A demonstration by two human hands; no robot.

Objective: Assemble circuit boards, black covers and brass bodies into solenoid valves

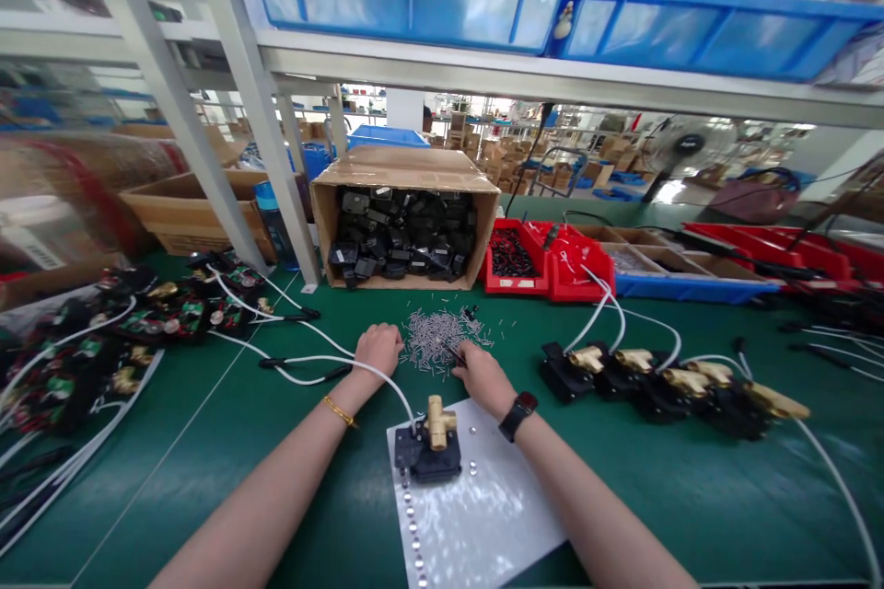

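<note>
A loose pile of small silvery screws point(436, 336) lies on the green tabletop in front of me. At the pile's left edge, my left hand point(378, 350) is closed with its fingers curled; whatever they hold, if anything, is hidden. My right hand point(485, 377) pinches at the right edge of the pile, with a small dark tip showing by the fingers that I cannot name. Between my forearms, a black housing point(428, 462) with a brass tee fitting point(437, 423) and a white cable rests on a pale sheet point(483, 525). Small round metal pieces line the sheet's left side.
Behind the screws stands a cardboard box point(407, 167) of black parts. Red bins point(517, 283) and a blue divided tray point(691, 288) are to its right. Several brass-fitted assemblies point(683, 382) lie at right, and open circuit-board units point(69, 377) at left. A shelf post point(266, 101) rises at left.
</note>
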